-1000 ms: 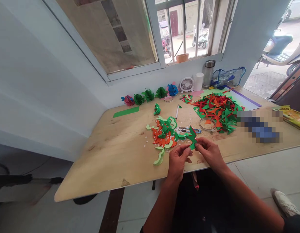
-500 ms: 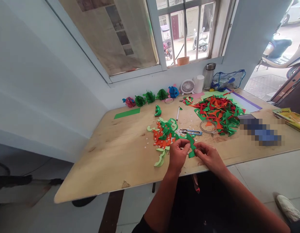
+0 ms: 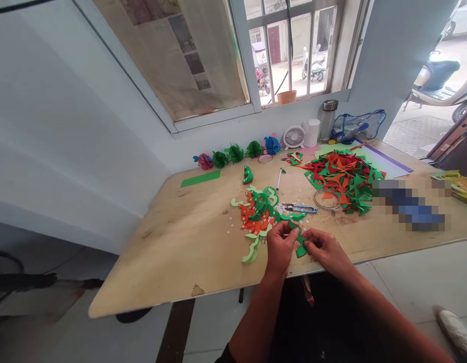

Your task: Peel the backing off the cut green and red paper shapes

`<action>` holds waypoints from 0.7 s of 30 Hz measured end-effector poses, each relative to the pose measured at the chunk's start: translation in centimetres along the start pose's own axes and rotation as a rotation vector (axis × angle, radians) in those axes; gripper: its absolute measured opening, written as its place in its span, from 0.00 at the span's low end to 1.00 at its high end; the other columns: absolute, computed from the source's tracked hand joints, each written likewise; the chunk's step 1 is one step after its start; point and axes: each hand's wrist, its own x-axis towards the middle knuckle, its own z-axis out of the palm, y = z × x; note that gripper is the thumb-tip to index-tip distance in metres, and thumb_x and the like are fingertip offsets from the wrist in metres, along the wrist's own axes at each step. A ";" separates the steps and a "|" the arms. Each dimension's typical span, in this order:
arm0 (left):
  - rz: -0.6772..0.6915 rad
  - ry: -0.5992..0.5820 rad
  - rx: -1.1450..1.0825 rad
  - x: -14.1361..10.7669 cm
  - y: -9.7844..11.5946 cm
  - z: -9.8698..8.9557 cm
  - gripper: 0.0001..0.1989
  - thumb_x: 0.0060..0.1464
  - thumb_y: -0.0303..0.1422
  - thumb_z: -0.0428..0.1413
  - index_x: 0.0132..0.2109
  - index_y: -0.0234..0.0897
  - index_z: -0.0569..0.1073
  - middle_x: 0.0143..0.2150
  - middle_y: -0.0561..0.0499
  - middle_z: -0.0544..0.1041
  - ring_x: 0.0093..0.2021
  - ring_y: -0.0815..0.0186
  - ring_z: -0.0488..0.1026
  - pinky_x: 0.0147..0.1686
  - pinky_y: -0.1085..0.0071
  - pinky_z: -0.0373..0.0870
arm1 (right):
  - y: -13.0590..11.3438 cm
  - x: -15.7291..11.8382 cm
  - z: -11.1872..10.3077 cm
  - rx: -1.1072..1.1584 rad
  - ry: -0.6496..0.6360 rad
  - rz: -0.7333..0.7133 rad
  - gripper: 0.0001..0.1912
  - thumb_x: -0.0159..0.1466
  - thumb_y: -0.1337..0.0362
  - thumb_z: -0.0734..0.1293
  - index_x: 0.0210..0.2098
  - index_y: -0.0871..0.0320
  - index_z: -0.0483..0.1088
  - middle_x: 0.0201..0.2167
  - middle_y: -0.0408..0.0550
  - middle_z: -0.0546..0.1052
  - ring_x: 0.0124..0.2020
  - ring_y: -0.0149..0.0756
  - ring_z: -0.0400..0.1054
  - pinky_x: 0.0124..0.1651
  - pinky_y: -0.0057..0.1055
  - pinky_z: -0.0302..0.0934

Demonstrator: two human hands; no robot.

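Near the front edge of the wooden table (image 3: 180,242), a green wavy-edged paper piece (image 3: 301,248) is held between both hands. My left hand (image 3: 281,244) pinches its upper left part, and my right hand (image 3: 326,248) grips its right edge with thumb and fingers. Just beyond my left hand lies a loose pile of orange paper pieces (image 3: 250,223) and green ones with small white squares on them. Blue-handled snips (image 3: 305,208) rest behind the hands, beside scattered white squares. A thin ring (image 3: 327,199) lies to their right.
A large heap of red and green scraps (image 3: 342,176) covers the back right. Along the wall stand paper ornaments (image 3: 235,153), a small fan (image 3: 293,136) and a glass bottle (image 3: 327,121). A white pen (image 3: 279,179) and a green strip (image 3: 200,178) lie on the table.
The green piece has tilted and moved slightly down between my hands, its upper end now leaning left. The whole view has shifted a little.
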 end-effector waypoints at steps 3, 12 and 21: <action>0.161 0.093 0.207 -0.2 -0.6 0.6 0.04 0.48 0.30 0.56 0.32 0.37 0.75 0.26 0.52 0.74 0.27 0.69 0.70 0.28 0.75 0.66 | 0.0 -0.1 0.1 0.007 0.011 -0.008 0.08 0.59 0.62 0.62 0.31 0.58 0.72 0.19 0.40 0.70 0.21 0.30 0.61 0.25 0.25 0.55; 0.090 -0.044 0.027 -1.0 -0.7 0.1 0.09 0.50 0.34 0.56 0.39 0.36 0.74 0.32 0.50 0.76 0.31 0.68 0.73 0.32 0.74 0.69 | 0.5 0.1 0.3 0.183 0.033 0.076 0.08 0.58 0.62 0.63 0.30 0.59 0.71 0.20 0.42 0.72 0.21 0.30 0.63 0.25 0.25 0.57; -0.033 -0.062 -0.052 -1.1 -1.1 0.4 0.04 0.44 0.29 0.56 0.30 0.34 0.75 0.26 0.52 0.75 0.24 0.70 0.70 0.27 0.74 0.68 | -0.6 -0.2 0.1 0.181 0.034 0.074 0.09 0.56 0.58 0.66 0.26 0.58 0.70 0.21 0.43 0.74 0.23 0.31 0.65 0.26 0.26 0.59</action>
